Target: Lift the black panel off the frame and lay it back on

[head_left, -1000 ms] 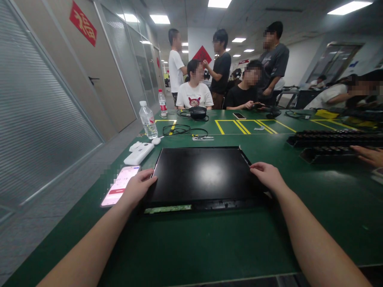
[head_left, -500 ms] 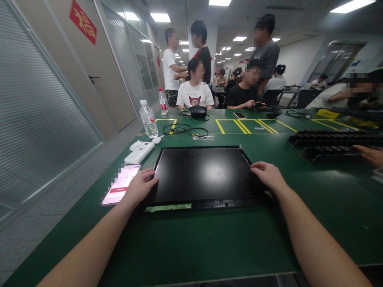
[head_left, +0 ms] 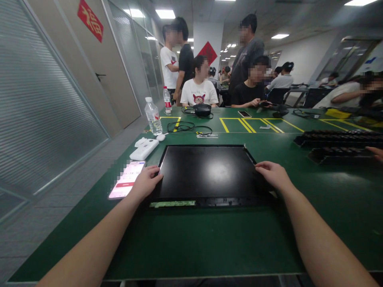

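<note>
A black LCD screen panel (head_left: 206, 169) lies flat on the green table in front of me, its glossy face up with a bright reflection on it. Along its near edge runs a thin green circuit board strip (head_left: 172, 204). My left hand (head_left: 149, 179) is closed on the panel's left edge, thumb on top. On the opposite edge, my right hand (head_left: 273, 174) pinches the frame between thumb and fingers. The undersides of both grips are hidden. Just left of my left hand lies a phone (head_left: 127, 181) with a lit screen.
A white power bank (head_left: 145, 149) and a water bottle (head_left: 153, 116) stand at left beyond the phone. Black cables (head_left: 182, 126) lie past the panel. At right are long black slotted strips (head_left: 338, 138) near a co-worker's hand (head_left: 375, 153). Two people sit across the table (head_left: 206, 243).
The view has turned slightly left, so the table scene sits farther right. My hands keep their hold on the panel's edges. Standing people in the background have shifted.
</note>
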A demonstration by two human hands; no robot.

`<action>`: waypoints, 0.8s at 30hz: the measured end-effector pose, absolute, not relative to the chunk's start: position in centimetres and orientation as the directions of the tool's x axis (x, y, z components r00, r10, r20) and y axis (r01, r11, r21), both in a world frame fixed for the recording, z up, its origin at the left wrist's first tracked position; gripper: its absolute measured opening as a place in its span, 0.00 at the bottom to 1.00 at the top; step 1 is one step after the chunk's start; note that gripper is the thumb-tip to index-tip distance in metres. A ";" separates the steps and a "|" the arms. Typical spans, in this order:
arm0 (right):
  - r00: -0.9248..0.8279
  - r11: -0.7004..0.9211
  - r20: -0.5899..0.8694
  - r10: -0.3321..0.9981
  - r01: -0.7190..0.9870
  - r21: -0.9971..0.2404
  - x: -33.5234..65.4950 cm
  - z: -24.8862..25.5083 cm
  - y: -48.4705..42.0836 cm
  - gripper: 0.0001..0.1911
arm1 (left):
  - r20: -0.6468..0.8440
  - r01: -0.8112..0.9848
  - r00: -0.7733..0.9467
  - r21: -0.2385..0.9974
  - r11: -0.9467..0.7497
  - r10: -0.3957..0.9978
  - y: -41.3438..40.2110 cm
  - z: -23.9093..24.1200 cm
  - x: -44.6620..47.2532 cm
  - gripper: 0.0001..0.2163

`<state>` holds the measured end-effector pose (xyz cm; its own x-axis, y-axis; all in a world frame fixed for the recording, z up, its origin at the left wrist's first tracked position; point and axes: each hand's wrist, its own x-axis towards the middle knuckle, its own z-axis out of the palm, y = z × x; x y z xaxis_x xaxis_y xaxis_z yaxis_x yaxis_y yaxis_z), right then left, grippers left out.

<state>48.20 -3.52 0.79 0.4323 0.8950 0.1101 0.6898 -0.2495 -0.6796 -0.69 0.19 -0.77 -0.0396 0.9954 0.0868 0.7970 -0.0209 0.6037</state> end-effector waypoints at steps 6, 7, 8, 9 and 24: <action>0.447 -0.260 0.091 0.890 0.659 -0.706 48.0 1.0 -3.5 0.10 | 0.093 0.789 -0.030 0.613 -0.033 0.995 0.2 -0.9 -1.0 0.18; 0.447 -0.259 0.092 0.890 0.659 -0.706 48.1 1.0 -3.5 0.10 | 0.088 0.785 -0.028 0.619 -0.033 0.996 0.2 -0.9 -1.1 0.19; 0.447 -0.259 0.092 0.890 0.660 -0.705 48.1 1.0 -3.5 0.10 | 0.083 0.780 -0.025 0.625 -0.033 0.996 0.2 -0.9 -1.1 0.20; 0.446 -0.258 0.093 0.890 0.661 -0.704 48.2 1.0 -3.5 0.10 | 0.080 0.773 -0.021 0.633 -0.035 0.997 0.2 -1.0 -1.2 0.21; 0.449 -0.262 0.101 0.888 0.674 -0.691 48.0 0.9 -3.5 0.09 | 0.095 0.800 0.041 0.594 -0.089 0.995 0.3 -0.9 -1.2 0.20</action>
<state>47.97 -3.54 0.91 0.4485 0.8880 0.1010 0.6739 -0.2618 -0.6909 -1.25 0.29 -0.91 0.0411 0.9947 0.0945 0.7996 -0.0895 0.5938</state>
